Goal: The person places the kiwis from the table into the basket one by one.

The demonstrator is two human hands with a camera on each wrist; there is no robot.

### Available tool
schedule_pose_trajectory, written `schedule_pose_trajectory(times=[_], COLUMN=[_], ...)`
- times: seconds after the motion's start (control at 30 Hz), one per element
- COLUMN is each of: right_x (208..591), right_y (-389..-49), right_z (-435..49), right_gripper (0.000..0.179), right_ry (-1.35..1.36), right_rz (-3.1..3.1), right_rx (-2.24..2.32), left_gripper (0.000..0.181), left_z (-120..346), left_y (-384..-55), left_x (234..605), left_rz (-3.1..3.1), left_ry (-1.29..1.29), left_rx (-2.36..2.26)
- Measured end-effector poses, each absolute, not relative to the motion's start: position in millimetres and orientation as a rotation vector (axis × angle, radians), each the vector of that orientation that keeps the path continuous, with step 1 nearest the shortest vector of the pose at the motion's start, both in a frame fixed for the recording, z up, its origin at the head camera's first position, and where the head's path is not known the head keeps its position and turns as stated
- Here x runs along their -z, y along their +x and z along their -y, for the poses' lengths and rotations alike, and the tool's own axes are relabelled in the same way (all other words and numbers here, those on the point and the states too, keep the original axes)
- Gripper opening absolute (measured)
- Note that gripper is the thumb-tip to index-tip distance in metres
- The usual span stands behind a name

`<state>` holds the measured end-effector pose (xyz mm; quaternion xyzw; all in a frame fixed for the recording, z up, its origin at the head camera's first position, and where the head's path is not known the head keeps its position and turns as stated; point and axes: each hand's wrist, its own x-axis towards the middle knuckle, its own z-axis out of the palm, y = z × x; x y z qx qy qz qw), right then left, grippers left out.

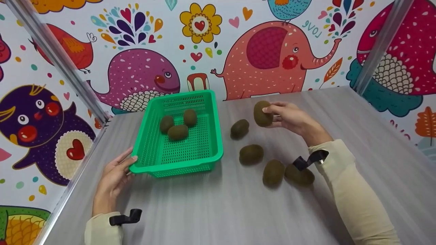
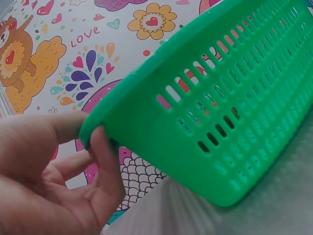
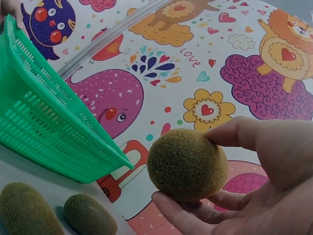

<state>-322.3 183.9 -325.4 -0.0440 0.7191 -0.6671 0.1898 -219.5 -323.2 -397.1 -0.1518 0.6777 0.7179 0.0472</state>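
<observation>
A person in cream sleeves (image 1: 361, 204) is working with both hands at a pale counter (image 1: 204, 211), the cartoon-printed wall (image 1: 235, 10) filling twelve o'clock. The right hand (image 1: 289, 117) is gripping a brown kiwi (image 1: 261, 115) between thumb and fingers, holding it off the counter between two and three o'clock from a green basket (image 1: 177, 165). The left hand (image 1: 112, 175) is pinching that basket's rim at its seven-to-eight o'clock corner. Inside, three kiwis (image 1: 178, 132) are lying close together toward ten o'clock, leaving the slotted floor showing around them.

Four more are sitting loose on the counter. A smaller kiwi (image 1: 240, 129) is resting at the basket's three o'clock and at the held fruit's eight o'clock, lying near the path between the two; the basket's raised side wall is also standing there. Another kiwi (image 1: 251, 154) is lying toward four o'clock, and farther out a plump kiwi (image 1: 273, 173) is sitting just beside a last kiwi (image 1: 303, 177), which a black wrist mount (image 1: 311, 159) is partly hiding from me. Metal posts (image 1: 58, 61) are framing the scene at ten and two o'clock.
</observation>
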Motion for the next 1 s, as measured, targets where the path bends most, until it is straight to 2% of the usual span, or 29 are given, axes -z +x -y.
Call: schedule_pose_trajectory(times=[0.23, 0.63, 1.0], right_x=[313.1, 301.0, 291.1], right_y=[-324.1, -327.0, -333.5], right_z=[-170.0, -143.1, -117.6], right_gripper=[0.061, 0.048, 0.042], right_ry=[-0.151, -0.215, -0.118], right_rz=[-2.039, -2.022, -2.069], right_rx=[1.844, 1.839, 1.852], left_gripper=[0.068, 0.068, 0.066], left_z=[323.5, 320.7, 321.7], left_y=[-218.7, -219.2, -219.2], left_x=[398.9, 398.4, 399.1], left_rz=[-2.067, -2.079, -2.073], left_ry=[-0.457, -0.451, -0.461], left_rx=[-2.194, -2.182, -2.198])
